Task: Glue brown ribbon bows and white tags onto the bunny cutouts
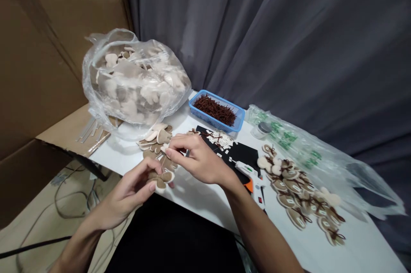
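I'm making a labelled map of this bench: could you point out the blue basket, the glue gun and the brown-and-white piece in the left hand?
Blue basket [240,120]: head view, right end wall.
Glue gun [253,173]: head view, white body.
Brown-and-white piece [166,176]: head view, brown lobe beyond the left hand's [134,188] thumb.

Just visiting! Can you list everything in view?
Curtain: one, grey, behind
Cardboard: several panels, brown, left
Clear bag: one, cream-and-brown pieces inside, back left
Sticks: several, translucent, left
Basket: one, blue, back centre
Ties: many, dark brown, mostly in basket
Sheet: one, black, mid-table
Tags: many, white, mostly on sheet
Glue gun: one, white-and-orange, right of centre
Jar: one, clear, grey-lidded, right
Printed bag: one, clear-and-green, right
Tied pieces: many, brown-and-cream, right
Loose pieces: several, brown-and-cream, beyond hands
Table: one, white
Cables: several, dark and grey, lower left
Left hand: one, holding brown-and-cream piece
Right hand: one, above it
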A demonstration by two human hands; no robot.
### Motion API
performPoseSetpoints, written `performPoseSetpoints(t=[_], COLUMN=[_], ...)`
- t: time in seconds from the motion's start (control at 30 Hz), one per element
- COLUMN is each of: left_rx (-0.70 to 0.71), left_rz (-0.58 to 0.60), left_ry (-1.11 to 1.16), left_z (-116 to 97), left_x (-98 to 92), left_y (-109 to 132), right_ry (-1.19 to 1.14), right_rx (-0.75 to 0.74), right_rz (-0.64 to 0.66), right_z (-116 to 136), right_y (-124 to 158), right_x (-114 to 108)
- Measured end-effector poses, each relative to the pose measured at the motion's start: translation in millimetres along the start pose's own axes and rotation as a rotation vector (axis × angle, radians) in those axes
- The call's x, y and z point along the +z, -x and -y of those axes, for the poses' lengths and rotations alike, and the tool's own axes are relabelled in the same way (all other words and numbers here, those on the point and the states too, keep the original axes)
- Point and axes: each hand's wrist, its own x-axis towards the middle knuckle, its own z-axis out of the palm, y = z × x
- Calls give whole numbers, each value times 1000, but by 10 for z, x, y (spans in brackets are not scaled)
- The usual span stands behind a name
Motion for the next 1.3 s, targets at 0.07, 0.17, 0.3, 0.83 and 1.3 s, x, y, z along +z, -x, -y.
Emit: performPoseSetpoints(t=[0.07, 0.17, 0.3, 0.83, 1.3], left_rx=[37, 144, 183, 137, 88], left_rz=[-63, -185, -271, -291, -251], left_ry=[-29, 1, 82, 459, 363], left_z=[-17, -31, 17, 29, 35], left_x=[-7, 5, 34, 296, 237], left_y=[26, 54, 77, -117, -207], right_ry=[0, 6, 31, 492, 506], right_rx=[13, 17, -19, -108, -3], right_rz=[-10, -29, -125, -682, -509], right_z=[6, 55, 121, 102, 92], right_y=[38, 122, 253, 638, 852], right_x=[26, 86, 199, 644, 745])
